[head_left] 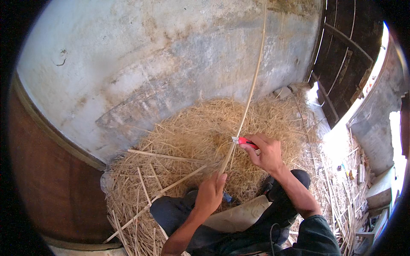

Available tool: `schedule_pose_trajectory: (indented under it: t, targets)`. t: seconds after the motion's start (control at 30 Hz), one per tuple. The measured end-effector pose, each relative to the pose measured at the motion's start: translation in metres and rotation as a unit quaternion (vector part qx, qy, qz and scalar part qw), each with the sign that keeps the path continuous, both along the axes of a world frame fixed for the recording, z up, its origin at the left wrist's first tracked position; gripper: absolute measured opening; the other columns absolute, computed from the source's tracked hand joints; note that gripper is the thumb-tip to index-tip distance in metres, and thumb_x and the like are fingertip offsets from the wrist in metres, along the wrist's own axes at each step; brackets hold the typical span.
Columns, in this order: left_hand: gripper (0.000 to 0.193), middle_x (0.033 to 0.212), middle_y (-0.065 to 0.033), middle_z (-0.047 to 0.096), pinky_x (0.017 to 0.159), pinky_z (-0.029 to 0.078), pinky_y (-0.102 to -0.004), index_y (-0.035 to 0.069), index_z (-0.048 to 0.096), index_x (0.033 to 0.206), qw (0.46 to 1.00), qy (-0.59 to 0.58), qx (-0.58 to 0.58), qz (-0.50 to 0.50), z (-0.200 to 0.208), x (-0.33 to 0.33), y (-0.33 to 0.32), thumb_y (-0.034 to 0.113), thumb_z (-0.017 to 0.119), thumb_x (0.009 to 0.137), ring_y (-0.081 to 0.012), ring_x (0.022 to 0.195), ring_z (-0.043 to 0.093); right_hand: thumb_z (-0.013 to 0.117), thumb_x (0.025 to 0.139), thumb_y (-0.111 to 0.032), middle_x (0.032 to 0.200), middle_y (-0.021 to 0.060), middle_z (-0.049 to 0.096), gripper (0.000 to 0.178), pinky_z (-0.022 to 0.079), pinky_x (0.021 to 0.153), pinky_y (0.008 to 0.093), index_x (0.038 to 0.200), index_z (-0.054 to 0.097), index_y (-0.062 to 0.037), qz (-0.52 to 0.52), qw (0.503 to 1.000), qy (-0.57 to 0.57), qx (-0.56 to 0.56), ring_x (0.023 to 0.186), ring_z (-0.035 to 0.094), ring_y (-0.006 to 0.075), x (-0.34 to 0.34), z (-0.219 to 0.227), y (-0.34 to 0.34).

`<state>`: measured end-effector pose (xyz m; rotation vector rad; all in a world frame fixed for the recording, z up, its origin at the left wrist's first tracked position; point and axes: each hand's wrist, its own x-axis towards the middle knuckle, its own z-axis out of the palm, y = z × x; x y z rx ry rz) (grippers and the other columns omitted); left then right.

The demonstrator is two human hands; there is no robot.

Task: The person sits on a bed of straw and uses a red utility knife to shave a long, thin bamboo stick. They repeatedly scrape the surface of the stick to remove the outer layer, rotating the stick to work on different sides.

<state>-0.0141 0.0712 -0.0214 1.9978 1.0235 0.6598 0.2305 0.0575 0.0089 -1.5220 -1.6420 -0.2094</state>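
A long, thin pale strip, which looks like split bamboo or cane (249, 98), rises from my left hand up past the wall to the top of the view. My left hand (210, 191) is closed around its lower end, above my left knee. In my right hand (267, 152) is a red utility knife (247, 143), gripped between thumb and fingers. Its short blade touches or nearly touches the strip, a little above my left hand. Whether the blade cuts into the strip I cannot tell.
Straw-like shavings (183, 128) pile up against a stained wall (171, 55). Loose sticks (171, 183) lie on the left, more strips (337, 192) on the right. A brown panel (60, 179) stands at far left, dark boards (348, 51) at upper right. Pale cloth (239, 215) lies between my legs.
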Motion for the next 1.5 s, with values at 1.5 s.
schedule_pose_trajectory:
  t: [1.5]
  targets:
    - [0.045, 0.061, -0.0155, 0.053, 0.053, 0.04, -0.0438, -0.001, 0.06, 0.104, 0.997, -0.042, -0.064, 0.022, 0.017, -0.064, -0.064, 0.041, 0.047, 0.112, -0.0341, 0.054, 0.057, 0.08, 0.089, -0.027, 0.085, 0.0053, 0.07, 0.023, 0.056, 0.056, 0.0374, 0.107, 0.074, -0.0139, 0.142, 0.989, 0.034, -0.021, 0.069, 0.071, 0.0258, -0.07, 0.01, -0.068]
